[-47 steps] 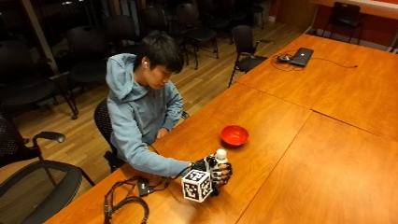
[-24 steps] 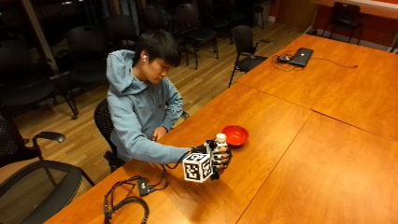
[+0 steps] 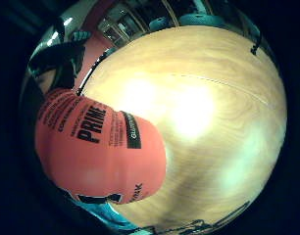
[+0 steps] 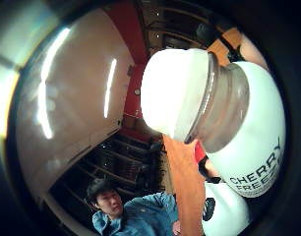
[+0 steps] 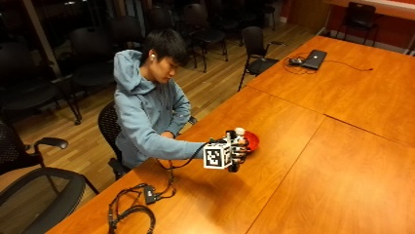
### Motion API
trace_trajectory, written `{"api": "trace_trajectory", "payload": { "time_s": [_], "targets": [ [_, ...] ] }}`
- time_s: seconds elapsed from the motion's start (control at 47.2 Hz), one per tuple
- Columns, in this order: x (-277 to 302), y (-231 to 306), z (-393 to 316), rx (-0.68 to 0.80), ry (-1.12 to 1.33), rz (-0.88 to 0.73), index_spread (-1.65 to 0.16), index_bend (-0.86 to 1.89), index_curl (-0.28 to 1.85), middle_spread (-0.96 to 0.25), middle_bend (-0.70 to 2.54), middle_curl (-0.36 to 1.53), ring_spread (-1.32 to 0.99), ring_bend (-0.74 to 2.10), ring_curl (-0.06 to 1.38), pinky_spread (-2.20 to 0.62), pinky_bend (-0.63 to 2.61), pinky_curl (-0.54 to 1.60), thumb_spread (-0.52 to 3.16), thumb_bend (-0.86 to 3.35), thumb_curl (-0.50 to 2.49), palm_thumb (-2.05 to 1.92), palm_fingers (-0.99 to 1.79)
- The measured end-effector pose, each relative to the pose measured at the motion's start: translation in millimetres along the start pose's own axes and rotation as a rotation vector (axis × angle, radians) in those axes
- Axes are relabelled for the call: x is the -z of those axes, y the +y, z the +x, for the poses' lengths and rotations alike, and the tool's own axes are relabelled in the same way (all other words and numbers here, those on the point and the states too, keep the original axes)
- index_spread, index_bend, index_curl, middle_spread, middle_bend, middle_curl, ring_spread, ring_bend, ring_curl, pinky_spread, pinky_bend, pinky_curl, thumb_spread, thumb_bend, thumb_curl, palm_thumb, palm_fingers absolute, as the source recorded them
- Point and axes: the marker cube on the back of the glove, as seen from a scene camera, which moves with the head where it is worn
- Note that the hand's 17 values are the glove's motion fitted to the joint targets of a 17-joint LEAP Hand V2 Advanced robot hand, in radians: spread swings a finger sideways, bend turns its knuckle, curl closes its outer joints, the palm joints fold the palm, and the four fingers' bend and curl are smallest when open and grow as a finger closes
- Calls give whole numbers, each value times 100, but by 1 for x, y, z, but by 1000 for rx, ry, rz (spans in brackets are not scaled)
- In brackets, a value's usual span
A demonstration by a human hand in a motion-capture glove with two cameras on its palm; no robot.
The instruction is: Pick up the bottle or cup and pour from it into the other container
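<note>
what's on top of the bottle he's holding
A white cap tops the bottle, gripped by the gloved right hand. The cap hides the opening, so whether it is sealed cannot be seen.

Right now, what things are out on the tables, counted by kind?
Bottle, held by the gloved right hand: 1
Red bowl: 1
Laptop: 1
Total: 3

The room was dim, with a wooden floor [image 5: 214,83]. Big brown tables [image 5: 337,161] were pushed together. Rows of dark chairs [image 5: 201,24] stood behind them, and one more chair [image 5: 39,185] sat close by. A laptop [image 5: 315,59] lay on the far table.
</note>
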Motion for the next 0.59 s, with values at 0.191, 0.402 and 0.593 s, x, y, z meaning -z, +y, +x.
{"api": "trace_trajectory", "payload": {
  "time_s": [0.191,0.402,0.593],
  "targets": [
    [-18,-11,-14,10,110,-30,-12,11,29,-3,23,50,-13,43,44,-12,37,35,33,-3,71,105,107],
    [-49,-24,-32,23,307,-129,-11,11,28,-3,24,51,-12,42,45,-12,38,36,33,-3,71,105,107],
    [-66,-31,-51,37,471,-257,-11,11,28,-3,24,51,-12,42,45,-12,38,36,33,-4,71,104,107]
  ]
}}
